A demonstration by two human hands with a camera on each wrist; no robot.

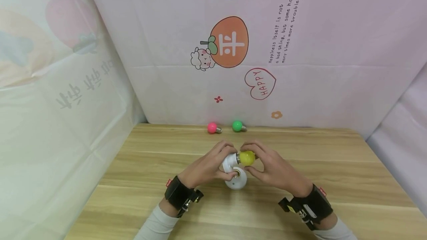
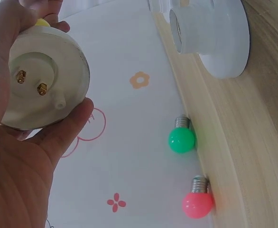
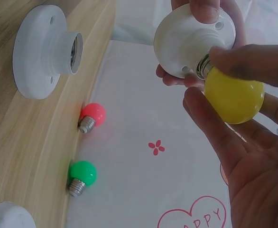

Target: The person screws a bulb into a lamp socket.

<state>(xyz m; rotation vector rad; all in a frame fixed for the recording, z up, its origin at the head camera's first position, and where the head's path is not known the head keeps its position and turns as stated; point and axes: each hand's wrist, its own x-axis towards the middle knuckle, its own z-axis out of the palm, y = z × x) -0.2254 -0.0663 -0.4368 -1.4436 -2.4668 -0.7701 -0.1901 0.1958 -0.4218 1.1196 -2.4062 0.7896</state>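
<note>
My left hand (image 1: 211,164) grips a white round lamp holder (image 3: 177,40) by its rim. On its back, two brass screws (image 2: 42,89) show in the left wrist view. My right hand (image 1: 275,167) pinches a yellow light bulb (image 3: 236,97) between thumb and fingers. The bulb's metal screw base (image 3: 204,66) is at the holder's socket mouth, partly inside it. Below the hands, a second white lamp holder (image 1: 237,183) sits on the wooden table, its socket facing up.
A pink bulb (image 1: 212,127) and a green bulb (image 1: 237,126) lie at the table's back edge, against a printed white cloth (image 1: 166,95). Part of another white object (image 3: 11,221) shows at the corner of the right wrist view. Cloth also hangs at both sides.
</note>
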